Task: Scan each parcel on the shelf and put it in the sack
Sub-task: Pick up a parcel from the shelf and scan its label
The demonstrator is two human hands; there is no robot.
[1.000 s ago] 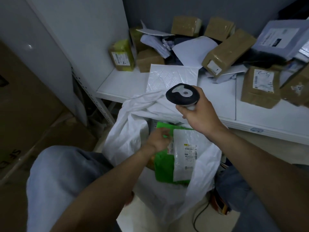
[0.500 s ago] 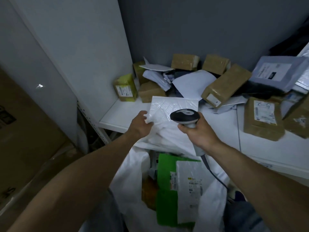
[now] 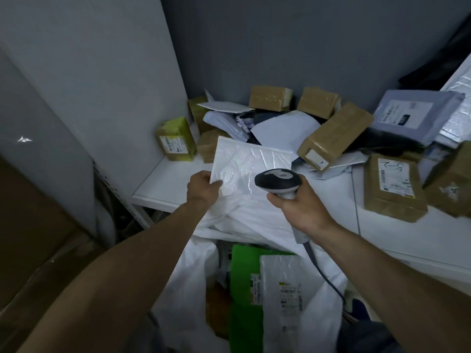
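The left hand [image 3: 204, 186] pinches a flat white bubble parcel [image 3: 252, 164] by its corner, and the right hand [image 3: 300, 207] grips a black-and-grey scanner gun [image 3: 277, 180], ready to scan (no label shows, so I think it needs a flip first).

Dim light where I sit. Grey wall [image 3: 305, 47] behind the white shelf [image 3: 163, 184]. Pale side panel [image 3: 114, 72] on my left, meeting the wall in the corner. Brown cardboard [image 3: 38, 225] lower left.

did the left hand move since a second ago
Yes. The left hand has left the green parcel in the sack and gone up to the shelf edge, where it grips the white mailer.
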